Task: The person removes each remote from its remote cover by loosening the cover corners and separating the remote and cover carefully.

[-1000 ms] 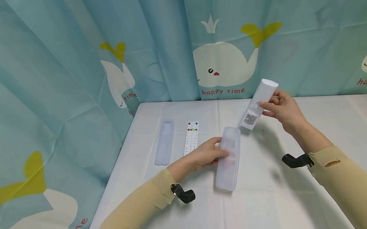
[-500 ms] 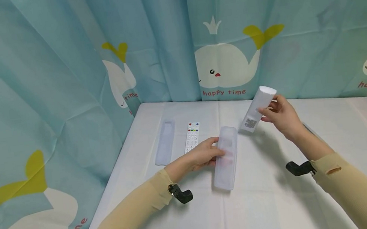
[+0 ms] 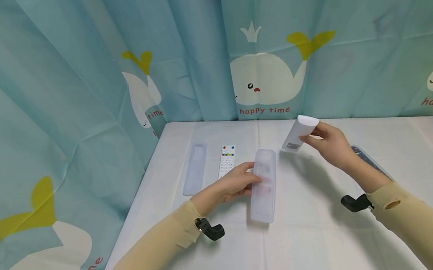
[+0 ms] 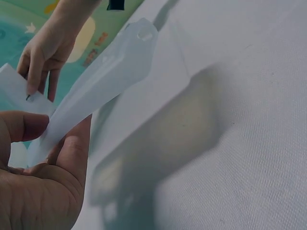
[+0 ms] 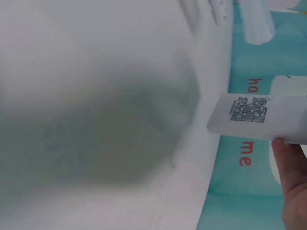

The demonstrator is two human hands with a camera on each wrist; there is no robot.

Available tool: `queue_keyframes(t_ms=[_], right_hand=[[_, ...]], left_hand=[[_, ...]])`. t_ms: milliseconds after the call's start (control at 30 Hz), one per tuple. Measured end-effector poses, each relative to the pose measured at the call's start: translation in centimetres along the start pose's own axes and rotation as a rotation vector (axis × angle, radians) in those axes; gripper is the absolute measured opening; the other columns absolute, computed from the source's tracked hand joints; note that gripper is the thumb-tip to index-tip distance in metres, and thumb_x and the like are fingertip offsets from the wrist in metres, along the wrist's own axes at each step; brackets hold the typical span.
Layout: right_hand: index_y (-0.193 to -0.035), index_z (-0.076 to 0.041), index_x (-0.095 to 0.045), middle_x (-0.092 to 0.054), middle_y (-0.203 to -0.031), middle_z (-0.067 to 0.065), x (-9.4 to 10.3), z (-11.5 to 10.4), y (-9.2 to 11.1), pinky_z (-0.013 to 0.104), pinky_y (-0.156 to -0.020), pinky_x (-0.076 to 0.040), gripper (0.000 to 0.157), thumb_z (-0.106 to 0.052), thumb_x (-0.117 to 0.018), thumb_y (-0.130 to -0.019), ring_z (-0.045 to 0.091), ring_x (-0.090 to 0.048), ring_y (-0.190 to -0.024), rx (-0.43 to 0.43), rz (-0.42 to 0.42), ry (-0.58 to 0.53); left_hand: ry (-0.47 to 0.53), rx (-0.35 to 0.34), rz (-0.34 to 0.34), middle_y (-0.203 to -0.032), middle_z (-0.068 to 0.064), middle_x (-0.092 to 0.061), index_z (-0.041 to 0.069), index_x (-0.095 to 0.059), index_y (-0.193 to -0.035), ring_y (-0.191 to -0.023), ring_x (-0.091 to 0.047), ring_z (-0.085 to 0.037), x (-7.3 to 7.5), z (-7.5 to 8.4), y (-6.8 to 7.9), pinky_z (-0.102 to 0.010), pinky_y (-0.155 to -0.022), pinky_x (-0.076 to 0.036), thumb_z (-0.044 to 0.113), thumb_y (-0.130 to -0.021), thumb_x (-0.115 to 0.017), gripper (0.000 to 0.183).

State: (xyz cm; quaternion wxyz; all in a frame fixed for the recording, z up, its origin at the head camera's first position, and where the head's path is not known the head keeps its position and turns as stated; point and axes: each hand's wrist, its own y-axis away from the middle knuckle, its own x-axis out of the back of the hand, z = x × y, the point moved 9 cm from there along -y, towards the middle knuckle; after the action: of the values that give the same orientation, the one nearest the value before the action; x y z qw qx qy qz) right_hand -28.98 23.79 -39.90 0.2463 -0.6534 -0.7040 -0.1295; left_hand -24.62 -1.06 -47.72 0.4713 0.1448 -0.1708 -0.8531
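My left hand [image 3: 239, 181] pinches a frosted, translucent remote cover [image 3: 264, 187], thumb on one face and fingers behind it. The cover is tilted above the table, its shadow below it in the left wrist view. In my right hand [image 3: 330, 144] is a white remote control [image 3: 298, 132], held by its edges with its back showing. A square printed code [image 5: 249, 110] is on that back in the right wrist view; its button side is hidden. The remote is raised beyond the cover and apart from it.
Left of my left hand lie a white remote with coloured buttons [image 3: 226, 158] and another translucent cover [image 3: 195, 168]. A dark patterned flat object [image 3: 367, 160] is partly hidden behind my right forearm. A blue whale-print curtain [image 3: 192, 66] hangs behind the white table [image 3: 304, 240].
The remote in my right hand has tipped, its top end coming lower and nearer, its back more foreshortened. My left hand with the cover has shifted slightly left. More of the dark object shows.
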Motion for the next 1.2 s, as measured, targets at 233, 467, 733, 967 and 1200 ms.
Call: queue_keyframes(t_ms=[233,467,733,967,1200], right_hand=[[-0.137,-0.013,-0.066,-0.062,-0.139,0.012,-1.5,0.5,0.7,0.014,-0.083,-0.052,0.038,-0.014,-0.07,-0.099,0.027,-0.065,-0.118,0.099,-0.055,0.079],[-0.133,-0.019,-0.071,-0.066,-0.135,0.007,-2.8,0.4,1.5,0.026,-0.094,-0.053,0.046,0.001,-0.074,-0.092,0.033,-0.06,-0.124,0.248,-0.05,0.197],[-0.128,-0.006,-0.068,-0.068,-0.126,0.017,-4.5,-0.4,2.6,0.055,-0.091,-0.052,0.056,0.014,-0.081,-0.076,0.04,-0.064,-0.115,0.447,-0.105,0.459],[-0.116,-0.001,-0.062,-0.067,-0.121,0.018,-6.7,-1.6,4.4,0.048,-0.085,-0.057,0.047,0.011,-0.083,-0.075,0.037,-0.066,-0.109,0.773,-0.17,0.702],[-0.112,0.002,-0.058,-0.065,-0.121,0.021,-8.3,-1.3,5.6,0.045,-0.085,-0.058,0.036,0.011,-0.071,-0.079,0.037,-0.065,-0.112,0.944,-0.185,0.845]], left_hand=[[0.041,0.004,-0.001,-0.119,-0.015,-0.066,0.007,-0.036,-0.155,-0.099,-0.069,-0.026,0.5,-0.1,0.2,-0.037,-0.08,-0.06,0.004,-0.095,-0.066,0.067],[0.052,-0.004,0.005,-0.119,-0.016,-0.066,0.005,-0.035,-0.156,-0.099,-0.069,-0.026,0.8,0.0,0.4,-0.037,-0.08,-0.06,0.003,-0.096,-0.064,0.067],[0.071,-0.003,0.003,-0.119,-0.016,-0.067,0.006,-0.032,-0.157,-0.095,-0.07,-0.025,1.0,0.1,0.3,-0.035,-0.077,-0.061,0.003,-0.098,-0.063,0.067],[0.088,-0.004,-0.001,-0.118,-0.017,-0.068,0.005,-0.031,-0.157,-0.095,-0.071,-0.025,1.0,0.4,0.3,-0.038,-0.081,-0.061,0.002,-0.098,-0.062,0.066],[0.096,0.0,-0.001,-0.12,-0.017,-0.067,0.005,-0.03,-0.157,-0.099,-0.071,-0.027,0.9,0.4,0.3,-0.042,-0.085,-0.06,0.001,-0.098,-0.062,0.067]])
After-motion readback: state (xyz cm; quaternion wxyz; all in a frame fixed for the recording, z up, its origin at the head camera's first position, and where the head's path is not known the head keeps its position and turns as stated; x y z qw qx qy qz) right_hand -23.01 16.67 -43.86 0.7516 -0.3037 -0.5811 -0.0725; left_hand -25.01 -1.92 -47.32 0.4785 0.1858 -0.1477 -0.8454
